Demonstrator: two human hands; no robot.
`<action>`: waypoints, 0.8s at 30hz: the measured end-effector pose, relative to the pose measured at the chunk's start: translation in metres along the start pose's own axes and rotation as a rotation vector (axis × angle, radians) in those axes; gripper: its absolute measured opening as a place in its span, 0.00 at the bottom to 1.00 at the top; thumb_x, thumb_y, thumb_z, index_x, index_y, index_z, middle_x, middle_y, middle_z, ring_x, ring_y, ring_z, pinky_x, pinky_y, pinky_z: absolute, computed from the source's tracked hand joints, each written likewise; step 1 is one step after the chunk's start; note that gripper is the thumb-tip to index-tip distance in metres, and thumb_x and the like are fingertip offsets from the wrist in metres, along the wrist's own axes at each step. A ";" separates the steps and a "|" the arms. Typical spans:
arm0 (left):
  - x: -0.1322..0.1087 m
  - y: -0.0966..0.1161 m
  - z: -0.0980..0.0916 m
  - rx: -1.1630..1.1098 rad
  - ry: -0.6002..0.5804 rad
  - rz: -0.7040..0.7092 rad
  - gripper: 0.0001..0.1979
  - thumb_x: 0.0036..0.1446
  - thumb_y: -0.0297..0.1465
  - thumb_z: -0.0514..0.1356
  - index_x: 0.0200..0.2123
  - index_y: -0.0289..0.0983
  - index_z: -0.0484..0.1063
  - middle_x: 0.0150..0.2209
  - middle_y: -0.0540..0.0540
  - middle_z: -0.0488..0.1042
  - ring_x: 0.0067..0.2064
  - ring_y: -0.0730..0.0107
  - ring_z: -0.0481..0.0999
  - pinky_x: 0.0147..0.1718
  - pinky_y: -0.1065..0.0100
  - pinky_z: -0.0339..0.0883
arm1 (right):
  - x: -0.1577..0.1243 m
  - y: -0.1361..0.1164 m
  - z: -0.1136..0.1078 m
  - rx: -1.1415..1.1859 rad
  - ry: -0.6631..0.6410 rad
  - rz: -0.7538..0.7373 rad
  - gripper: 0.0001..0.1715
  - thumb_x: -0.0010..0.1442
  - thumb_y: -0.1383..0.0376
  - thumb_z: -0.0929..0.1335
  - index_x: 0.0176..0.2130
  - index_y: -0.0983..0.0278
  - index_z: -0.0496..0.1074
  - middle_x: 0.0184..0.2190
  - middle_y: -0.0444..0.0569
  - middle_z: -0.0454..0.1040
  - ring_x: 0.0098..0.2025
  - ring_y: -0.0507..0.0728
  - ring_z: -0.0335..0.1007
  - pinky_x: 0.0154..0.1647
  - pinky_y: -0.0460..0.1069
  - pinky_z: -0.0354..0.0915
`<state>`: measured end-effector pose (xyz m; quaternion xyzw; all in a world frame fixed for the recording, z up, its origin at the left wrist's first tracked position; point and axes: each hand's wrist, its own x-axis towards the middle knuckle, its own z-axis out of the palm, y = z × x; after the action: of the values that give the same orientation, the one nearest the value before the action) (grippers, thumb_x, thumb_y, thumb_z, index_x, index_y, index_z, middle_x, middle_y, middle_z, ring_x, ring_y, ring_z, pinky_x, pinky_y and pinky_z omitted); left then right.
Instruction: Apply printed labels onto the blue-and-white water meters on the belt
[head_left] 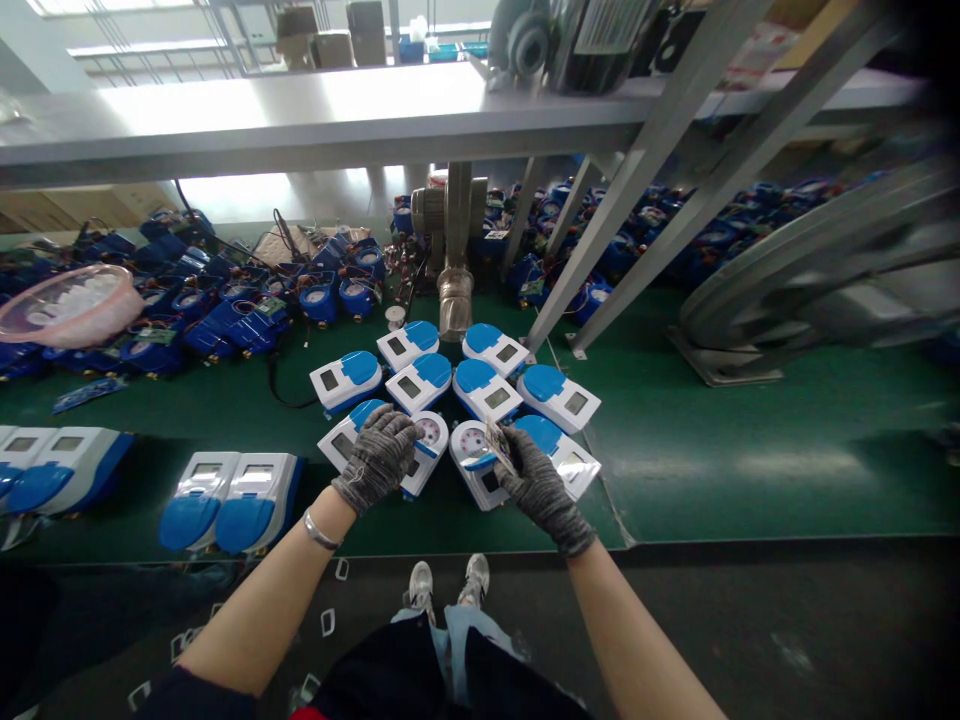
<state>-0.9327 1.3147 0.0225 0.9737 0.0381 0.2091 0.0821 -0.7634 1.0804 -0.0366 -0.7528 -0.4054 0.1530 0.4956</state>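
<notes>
Ten white-and-blue meters [484, 380] grouped on a green worktop [735, 450], viewed from above. Two at the near middle of the group with round dials [473, 440] showing: a left dial meter [427, 475], partly hidden, and a right dial meter [480, 488]. Left grip [381, 455], in a gray knitted glove, with fingers bent and fingertips at the left dial meter, just beside its dial; cannot tell whether pinching anything. Right grip [536, 482], gloved alike, narrowed on a small flat piece [498, 443], just over the right dial meter. Silver bracelet [320, 530] at the left wrist; both forearms [270, 600] bare.

Farther left on the worktop, a side-by-side pair of meters [206, 490] with blue covers [187, 520] toward the viewer, and more meters [64, 455] near the left edge. Behind, heaps of wired blue units [255, 325] and a pink basin [124, 312] of white pieces [71, 300]. At center back, a metal post [458, 215]; higher up, a long metal shelf [247, 120]. To the right, a large fan-like machine [817, 290], blurred. Below, on a dark floor [750, 640], pale shoes [422, 588] and scattered small frames [323, 622].
</notes>
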 end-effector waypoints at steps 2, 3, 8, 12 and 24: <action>-0.002 0.015 0.006 -0.012 0.008 0.004 0.13 0.58 0.26 0.59 0.46 0.37 0.77 0.47 0.40 0.79 0.50 0.55 0.76 0.59 0.50 0.63 | -0.001 -0.002 0.001 0.005 0.009 -0.026 0.28 0.63 0.60 0.69 0.61 0.57 0.64 0.56 0.53 0.71 0.57 0.63 0.70 0.60 0.62 0.66; -0.004 0.026 0.011 -0.024 -0.005 0.009 0.14 0.59 0.27 0.60 0.48 0.36 0.76 0.48 0.39 0.79 0.51 0.53 0.76 0.58 0.49 0.65 | -0.001 -0.001 0.002 0.007 0.018 -0.043 0.28 0.63 0.60 0.69 0.61 0.57 0.64 0.55 0.53 0.72 0.56 0.63 0.71 0.60 0.62 0.66; -0.012 0.078 0.045 -0.096 -0.051 -0.017 0.19 0.59 0.31 0.60 0.54 0.37 0.74 0.52 0.39 0.79 0.51 0.50 0.76 0.56 0.48 0.67 | 0.002 0.012 0.005 -0.005 0.036 -0.053 0.27 0.62 0.64 0.68 0.59 0.58 0.63 0.55 0.54 0.71 0.56 0.63 0.70 0.61 0.63 0.65; -0.014 0.076 0.048 -0.039 0.064 -0.203 0.19 0.60 0.29 0.59 0.54 0.36 0.74 0.57 0.35 0.75 0.59 0.47 0.71 0.61 0.44 0.61 | 0.003 0.015 0.002 -0.019 0.016 -0.022 0.29 0.59 0.66 0.68 0.59 0.58 0.63 0.55 0.53 0.70 0.57 0.65 0.69 0.60 0.63 0.66; 0.011 0.021 0.026 0.052 -0.193 -0.273 0.11 0.56 0.21 0.58 0.37 0.35 0.80 0.39 0.36 0.80 0.46 0.50 0.77 0.47 0.52 0.72 | 0.004 0.007 0.006 -0.128 0.009 -0.004 0.36 0.56 0.68 0.67 0.63 0.59 0.59 0.58 0.56 0.69 0.60 0.66 0.67 0.63 0.66 0.63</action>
<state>-0.9112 1.2909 0.0069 0.9768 0.1674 0.1005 0.0881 -0.7612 1.0855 -0.0450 -0.7828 -0.4135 0.1225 0.4486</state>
